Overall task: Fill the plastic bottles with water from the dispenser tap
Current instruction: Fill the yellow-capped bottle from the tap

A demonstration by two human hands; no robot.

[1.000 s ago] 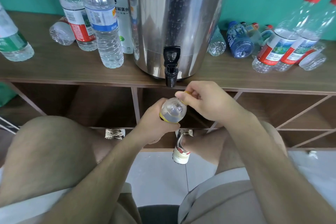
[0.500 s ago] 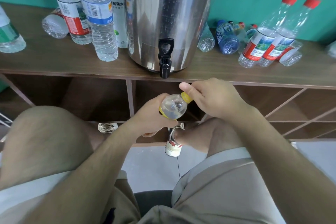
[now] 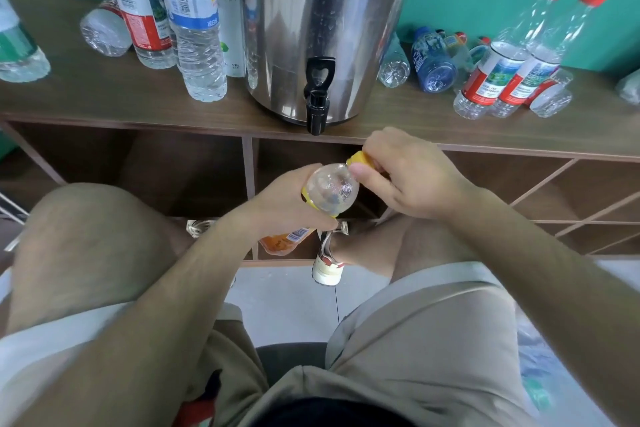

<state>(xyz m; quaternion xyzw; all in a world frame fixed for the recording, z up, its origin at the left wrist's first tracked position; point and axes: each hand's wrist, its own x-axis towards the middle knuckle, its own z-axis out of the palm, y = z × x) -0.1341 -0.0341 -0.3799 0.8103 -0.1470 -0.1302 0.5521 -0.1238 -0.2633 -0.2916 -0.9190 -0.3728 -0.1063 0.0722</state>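
My left hand (image 3: 284, 208) grips the body of a clear plastic bottle (image 3: 330, 189) with an orange label, tilted so its neck points up and to the right. The fingers and thumb of my right hand (image 3: 408, 177) pinch the bottle's yellow cap (image 3: 360, 159). Both hands sit just below and in front of the black tap (image 3: 317, 97) of the steel water dispenser (image 3: 325, 17), which stands on the wooden shelf top (image 3: 104, 94). The tap's spout is above the bottle and slightly to its left.
Several upright filled bottles (image 3: 194, 21) stand left of the dispenser, one lies behind them. Right of it lie small bottles (image 3: 433, 61) and two red-capped bottles (image 3: 502, 55) lean. Open shelf compartments are below. My knees flank the hands; a shoe (image 3: 327, 260) rests on the tiled floor.
The bottle has tilted further so more of its yellow cap shows, and my right hand has shifted on the cap. The view has moved slightly.
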